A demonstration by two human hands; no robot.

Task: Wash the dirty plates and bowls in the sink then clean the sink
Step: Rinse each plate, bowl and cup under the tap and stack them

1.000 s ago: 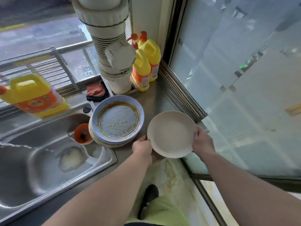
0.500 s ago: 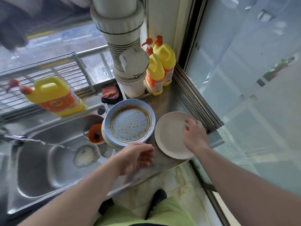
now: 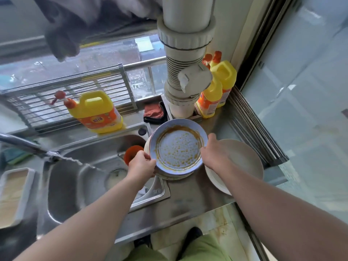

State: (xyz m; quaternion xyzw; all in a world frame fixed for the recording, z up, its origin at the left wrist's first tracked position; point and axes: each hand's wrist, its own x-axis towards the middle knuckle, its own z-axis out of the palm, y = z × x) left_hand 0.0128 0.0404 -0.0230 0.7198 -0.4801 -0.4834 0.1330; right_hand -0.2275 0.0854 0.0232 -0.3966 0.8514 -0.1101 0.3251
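A blue plate smeared with orange-brown sauce tops a stack of dirty plates on the steel counter, at the sink's right rim. My left hand grips the blue plate's left edge and my right hand grips its right edge. A clean cream plate lies on the counter to the right, partly under my right forearm. The steel sink is on the left, with an orange bowl in its far right corner and cloudy residue over the drain. Water runs from the tap into the basin.
A yellow detergent jug stands behind the sink, two more yellow bottles beside a thick white pipe. A reddish cloth lies behind the plates. A wire rack runs along the window. A white tray sits far left.
Both hands left the cream plate, which now lies on the counter, and moved left to take hold of the blue sauce-stained plate by its two edges.
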